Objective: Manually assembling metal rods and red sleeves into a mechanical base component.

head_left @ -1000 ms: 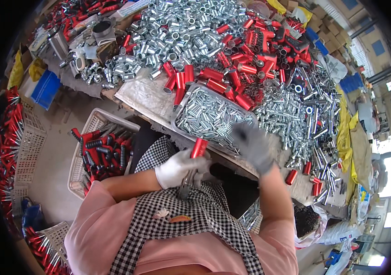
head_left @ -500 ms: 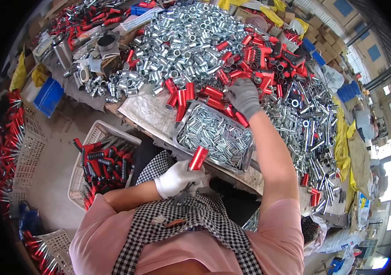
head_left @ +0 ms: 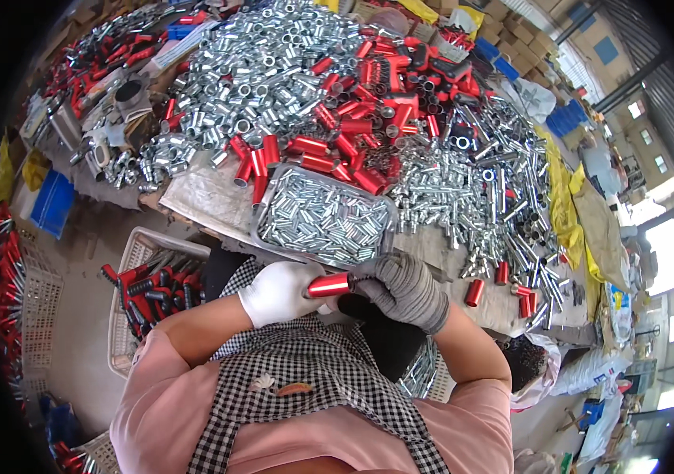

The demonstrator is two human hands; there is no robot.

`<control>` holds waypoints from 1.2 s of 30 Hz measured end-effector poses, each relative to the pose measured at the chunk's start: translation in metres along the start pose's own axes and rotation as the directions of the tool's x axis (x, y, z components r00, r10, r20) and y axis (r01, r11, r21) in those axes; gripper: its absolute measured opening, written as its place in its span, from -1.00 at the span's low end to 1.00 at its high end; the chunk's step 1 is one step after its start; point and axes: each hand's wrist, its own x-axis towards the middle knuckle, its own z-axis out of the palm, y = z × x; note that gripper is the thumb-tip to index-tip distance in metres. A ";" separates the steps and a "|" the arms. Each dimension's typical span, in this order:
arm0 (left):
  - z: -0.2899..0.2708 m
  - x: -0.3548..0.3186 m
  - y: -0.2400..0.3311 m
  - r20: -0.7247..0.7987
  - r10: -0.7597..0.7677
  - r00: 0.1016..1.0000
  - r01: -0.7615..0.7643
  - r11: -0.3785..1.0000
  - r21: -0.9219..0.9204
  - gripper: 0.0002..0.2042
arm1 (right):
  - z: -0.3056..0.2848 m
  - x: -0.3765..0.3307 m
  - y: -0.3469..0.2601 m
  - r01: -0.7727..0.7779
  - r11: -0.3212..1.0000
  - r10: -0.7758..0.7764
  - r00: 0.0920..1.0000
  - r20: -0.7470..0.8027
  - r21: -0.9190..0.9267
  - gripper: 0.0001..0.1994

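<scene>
- Fingers of the white-gloved left hand and the grey-gloved right hand close together on one shiny red metal sleeve, held level at the table edge, just below the shallow steel tray of small silver pins.
- Judging by the big heaps of loose red sleeves and silver tubes, most pieces remain unhandled; the white plastic basket holds finished red-and-black parts.
- Half a second ago the right hand was stretched out into the red heap; now it has returned to the sleeve.

The red tube looked like glossy painted metal. The tray and its small sleeves shone as bright, smooth metal. Both gloves, white and grey, seemed matt knitted cloth.
</scene>
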 end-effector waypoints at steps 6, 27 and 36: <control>0.007 0.007 -0.003 -0.046 0.088 0.995 -0.091 0.992 -0.084 -0.75 | 0.003 -0.009 0.008 -0.366 0.864 0.318 0.929 0.187 0.347 -0.74; -0.033 0.016 -0.040 -0.135 -0.214 0.967 0.201 0.974 -0.104 -0.73 | -0.068 0.178 0.358 -0.812 0.583 0.804 0.567 0.180 -0.042 -0.22; -0.027 0.012 -0.039 -0.222 -0.185 0.957 0.153 0.976 -0.155 -0.75 | -0.072 0.143 0.321 -0.965 0.242 0.857 0.262 -0.444 -0.104 -0.14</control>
